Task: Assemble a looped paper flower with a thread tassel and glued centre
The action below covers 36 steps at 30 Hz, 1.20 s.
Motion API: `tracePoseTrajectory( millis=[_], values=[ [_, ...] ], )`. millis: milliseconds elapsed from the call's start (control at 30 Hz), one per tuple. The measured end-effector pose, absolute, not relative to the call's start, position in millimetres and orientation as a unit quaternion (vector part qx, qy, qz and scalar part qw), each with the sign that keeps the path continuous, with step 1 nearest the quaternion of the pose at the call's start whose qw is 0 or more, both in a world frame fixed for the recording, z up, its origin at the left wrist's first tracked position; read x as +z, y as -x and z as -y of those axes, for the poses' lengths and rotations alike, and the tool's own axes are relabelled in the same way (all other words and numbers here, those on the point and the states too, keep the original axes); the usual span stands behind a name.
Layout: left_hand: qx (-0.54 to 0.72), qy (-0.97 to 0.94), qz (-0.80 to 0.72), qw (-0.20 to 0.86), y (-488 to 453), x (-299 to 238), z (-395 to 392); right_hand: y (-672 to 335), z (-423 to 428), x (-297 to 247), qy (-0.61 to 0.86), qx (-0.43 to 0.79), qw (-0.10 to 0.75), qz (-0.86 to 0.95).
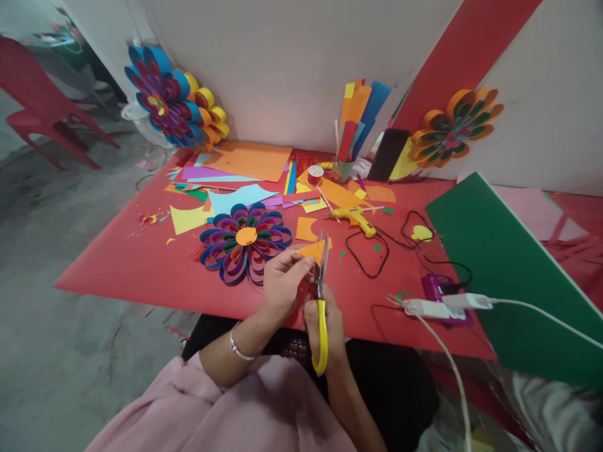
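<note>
My left hand pinches a small piece of orange paper above the front of the red table. Yellow-handled scissors are gripped in my right hand, blades pointing away from me. The blades are at the right side of the orange paper; whether they are cutting into it I cannot make out. Just behind my left hand lies a paper flower of looped blue, purple, red and green strips, with an orange disc at its centre. A cut orange paper scrap rests beyond the scissors.
A yellow glue gun with a black cord lies right of centre. Plugs sit in a purple power strip. Coloured sheets and a cup of paper strips stand at the back. A green board covers the right side.
</note>
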<state>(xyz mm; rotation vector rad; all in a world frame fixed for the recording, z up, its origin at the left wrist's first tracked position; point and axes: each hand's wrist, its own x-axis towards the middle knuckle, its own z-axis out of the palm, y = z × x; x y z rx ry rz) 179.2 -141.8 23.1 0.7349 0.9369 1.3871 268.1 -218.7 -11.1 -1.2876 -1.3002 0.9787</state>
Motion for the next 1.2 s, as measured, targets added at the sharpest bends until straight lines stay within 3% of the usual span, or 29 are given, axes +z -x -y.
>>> tracePoseTrajectory(
  millis=[1200],
  values=[
    [0.632,-0.339,-0.414,0.56,-170.2,24.4,131.4,-266.4,225.3,-27.1,0.544,0.469,0.503,0.481]
  ],
)
